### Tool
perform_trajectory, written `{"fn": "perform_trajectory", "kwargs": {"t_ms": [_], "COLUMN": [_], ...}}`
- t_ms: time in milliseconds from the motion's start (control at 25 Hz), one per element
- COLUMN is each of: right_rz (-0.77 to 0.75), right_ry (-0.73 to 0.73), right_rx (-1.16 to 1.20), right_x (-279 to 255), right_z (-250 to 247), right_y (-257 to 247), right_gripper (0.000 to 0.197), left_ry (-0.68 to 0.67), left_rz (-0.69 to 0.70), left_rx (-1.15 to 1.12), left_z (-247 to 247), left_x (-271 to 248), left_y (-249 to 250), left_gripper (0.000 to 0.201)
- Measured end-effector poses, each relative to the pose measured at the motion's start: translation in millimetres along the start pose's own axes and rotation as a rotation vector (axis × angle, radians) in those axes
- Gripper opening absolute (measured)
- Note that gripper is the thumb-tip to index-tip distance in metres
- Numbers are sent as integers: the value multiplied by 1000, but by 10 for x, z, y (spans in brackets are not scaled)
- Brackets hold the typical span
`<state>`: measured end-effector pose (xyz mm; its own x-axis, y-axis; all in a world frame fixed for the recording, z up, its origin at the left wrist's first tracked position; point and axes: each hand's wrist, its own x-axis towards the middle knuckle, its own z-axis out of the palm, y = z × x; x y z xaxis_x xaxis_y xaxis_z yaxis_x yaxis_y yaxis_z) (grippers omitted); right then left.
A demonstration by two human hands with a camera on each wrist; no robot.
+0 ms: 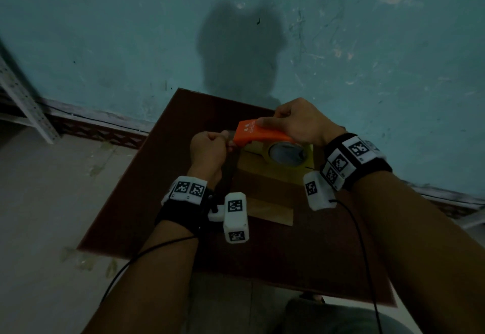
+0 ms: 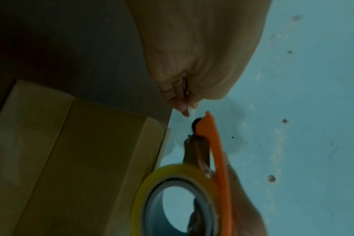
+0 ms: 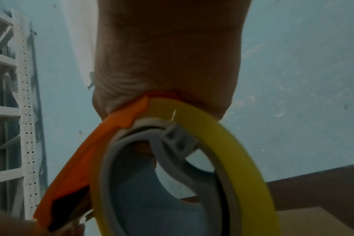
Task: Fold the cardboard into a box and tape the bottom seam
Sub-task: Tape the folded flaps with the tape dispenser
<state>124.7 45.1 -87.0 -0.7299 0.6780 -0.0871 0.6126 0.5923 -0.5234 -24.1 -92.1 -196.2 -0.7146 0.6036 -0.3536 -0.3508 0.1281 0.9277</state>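
Observation:
A folded cardboard box (image 1: 265, 186) lies on the dark brown table (image 1: 162, 176), its flaps closed along a seam. My right hand (image 1: 274, 121) grips an orange tape dispenser (image 1: 258, 133) holding a yellow tape roll (image 1: 287, 154), held just above the box's far end. My left hand (image 1: 225, 141) has curled fingers and pinches the tape's free end at the dispenser's mouth. The left wrist view shows the left fingertips (image 2: 183, 105) pressed together beside the dispenser (image 2: 218, 151), the roll (image 2: 168, 180) and the box (image 2: 81, 159). The right wrist view shows dispenser (image 3: 77, 172) and roll (image 3: 238, 143) close up.
The table stands against a blue-green wall (image 1: 131, 32). A white perforated metal shelf (image 1: 23, 100) rises at the far left, also in the right wrist view as the shelf (image 3: 24, 111). Pale floor (image 1: 39, 189) lies left of the table. Cables (image 1: 359, 242) trail from both wrist cameras.

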Motion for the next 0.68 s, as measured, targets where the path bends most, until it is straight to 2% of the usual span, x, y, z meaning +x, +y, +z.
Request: {"fn": "perform_trajectory", "kwargs": {"t_ms": [200, 360, 680], "right_rz": [31, 41, 63], "right_ry": [-20, 7, 20], "right_rx": [-22, -27, -72], "right_x": [-17, -7, 36], "right_z": [25, 81, 160], "right_y": [82, 108, 27], "right_gripper": [46, 50, 53], "left_ry": [-36, -110, -193], "left_rz": [-131, -218, -229], "left_rx": [34, -20, 98], "left_z": [-11, -4, 92], "left_x": [63, 75, 32], "left_y": [-121, -227, -476], "left_gripper": [18, 13, 13]}}
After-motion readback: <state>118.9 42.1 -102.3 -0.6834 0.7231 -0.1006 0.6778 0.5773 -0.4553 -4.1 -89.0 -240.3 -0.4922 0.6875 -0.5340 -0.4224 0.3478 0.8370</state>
